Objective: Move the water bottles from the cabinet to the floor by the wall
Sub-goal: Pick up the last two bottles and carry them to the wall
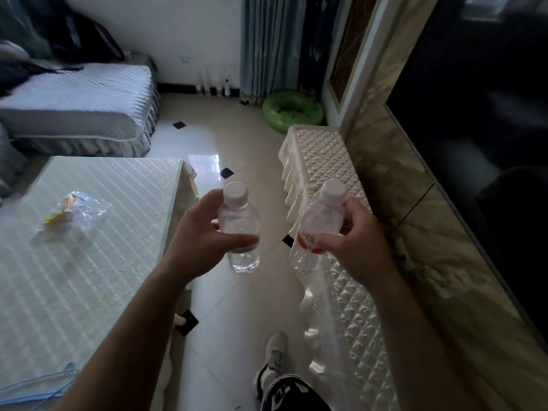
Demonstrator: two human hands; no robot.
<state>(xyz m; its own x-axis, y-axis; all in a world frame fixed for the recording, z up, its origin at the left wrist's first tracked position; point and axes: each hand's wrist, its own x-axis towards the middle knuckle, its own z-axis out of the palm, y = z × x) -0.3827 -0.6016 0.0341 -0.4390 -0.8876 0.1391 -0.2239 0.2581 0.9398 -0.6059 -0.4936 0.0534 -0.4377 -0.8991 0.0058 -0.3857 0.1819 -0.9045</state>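
Gripped a clear water bottle [238,218] in the left hand [201,238], thumb laid across the front of the body, fingers curled round behind, white cap uppermost, close to upright. Gripped a second water bottle [321,216] in the right hand [353,241], fingers wrapped round the shoulder just below the white cap, thumb pressed on the red-and-white label; tilted, cap leaning right, base swung left. Held both in the air, side by side and apart, above the pale tiled floor [237,137] with its small black inset tiles.

Stood in the aisle between a worktop [98,262] under a ribbed white cover on the left and the long white cabinet [323,161] with a quilted top on the right, the second water bottle overlapping the cabinet's front edge in view.

Far ahead, lined up on the floor against the base of the white wall [184,34]: a short row of small bottles [213,89], blurred, count unclear. Just right of them, a blue-grey curtain [267,40] and a green swim ring [292,111] laid flat near the cabinet's far end.

On the worktop, a crumpled clear plastic bag [71,215] with something yellow inside. Beyond it, a sofa [80,96] under a grey quilted cover. Above the cabinet, a large dark screen [480,114]. Low in view, one white shoe [275,357] planted on the floor beside the cabinet.
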